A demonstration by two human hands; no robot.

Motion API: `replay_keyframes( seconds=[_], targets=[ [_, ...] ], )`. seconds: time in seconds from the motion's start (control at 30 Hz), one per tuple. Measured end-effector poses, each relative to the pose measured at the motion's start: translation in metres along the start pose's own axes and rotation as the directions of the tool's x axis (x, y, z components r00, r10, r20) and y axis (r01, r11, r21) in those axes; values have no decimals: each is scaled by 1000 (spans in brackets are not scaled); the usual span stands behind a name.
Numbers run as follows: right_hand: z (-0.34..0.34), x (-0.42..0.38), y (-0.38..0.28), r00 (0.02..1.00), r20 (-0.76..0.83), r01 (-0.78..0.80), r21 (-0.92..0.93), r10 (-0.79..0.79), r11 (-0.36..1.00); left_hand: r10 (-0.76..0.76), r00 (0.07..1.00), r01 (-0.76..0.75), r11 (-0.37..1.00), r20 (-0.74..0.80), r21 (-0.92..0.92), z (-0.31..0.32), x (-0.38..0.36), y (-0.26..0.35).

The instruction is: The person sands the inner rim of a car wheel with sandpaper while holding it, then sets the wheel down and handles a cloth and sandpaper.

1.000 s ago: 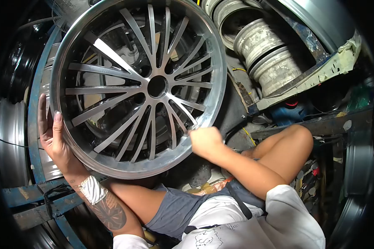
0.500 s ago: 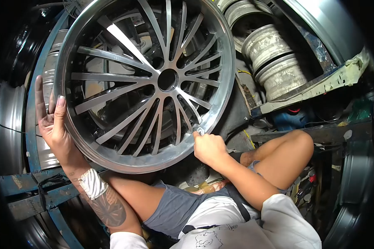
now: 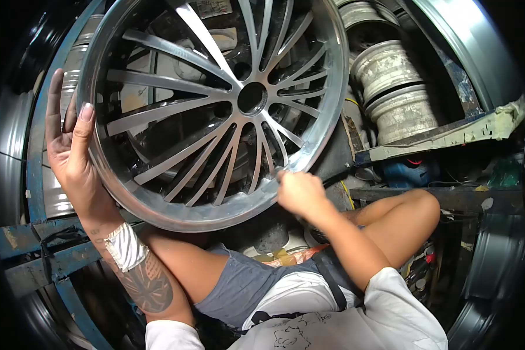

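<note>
A large multi-spoke alloy wheel (image 3: 252, 98) stands tilted in front of me, its spokes bright-faced with dark gaps between. My left hand (image 3: 70, 146) rests against the outer left edge of the rim. Its fingers stretch upward and its thumb lies along the rim's edge. At the lower right of the wheel's inner lip, my right hand (image 3: 300, 193) is closed with its fingertips against the metal. Slight motion blur covers this hand, and whatever it pinches is hidden. Greyish smears mark the lip beside it.
Worn, whitish wheel rims (image 3: 399, 111) are stacked at the upper right behind a taped frame edge (image 3: 443, 140). A blue metal frame (image 3: 38, 181) runs along the left, with more rims beyond it. A blue container (image 3: 411, 173) sits under the right shelf.
In the view, the wheel has shifted a little right and up. My right hand stays at the lower right lip, slightly blurred now; my left hand remains against the rim.
</note>
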State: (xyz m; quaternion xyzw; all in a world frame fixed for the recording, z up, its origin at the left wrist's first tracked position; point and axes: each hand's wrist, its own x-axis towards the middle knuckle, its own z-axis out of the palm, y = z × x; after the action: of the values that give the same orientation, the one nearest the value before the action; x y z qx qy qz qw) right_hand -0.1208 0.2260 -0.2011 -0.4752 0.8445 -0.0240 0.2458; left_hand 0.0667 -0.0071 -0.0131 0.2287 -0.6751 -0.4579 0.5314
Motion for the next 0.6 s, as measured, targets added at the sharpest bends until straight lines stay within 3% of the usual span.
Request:
replay_keyframes(
  seconds=[0.07,0.17,0.3,0.37,0.5,0.53,0.6],
  targets=[
    [-8,4,12,998,-63,4,71,1,997,2,1000,-2,1000,-5,12,-3,-2,0],
    [6,-4,-10,997,71,-37,-36,40,999,17,1000,-17,1000,-10,25,-1,0,-2],
    [-5,5,7,999,-51,3,16,-2,1000,7,1000,-7,999,-6,54,-4,-2,-1],
    [5,-3,-11,998,58,-19,-33,21,999,17,1000,-16,997,-15,74,0,-2,0],
    [-11,3,22,999,-41,-1,105,5,994,32,999,-29,998,-38,63,3,-6,1],
    [-8,-3,8,998,25,-52,11,52,999,39,999,-36,998,-37,60,2,-5,1],
    [0,-9,0,999,26,-23,67,21,997,44,998,-42,998,-36,53,1,-5,0]
  ],
)
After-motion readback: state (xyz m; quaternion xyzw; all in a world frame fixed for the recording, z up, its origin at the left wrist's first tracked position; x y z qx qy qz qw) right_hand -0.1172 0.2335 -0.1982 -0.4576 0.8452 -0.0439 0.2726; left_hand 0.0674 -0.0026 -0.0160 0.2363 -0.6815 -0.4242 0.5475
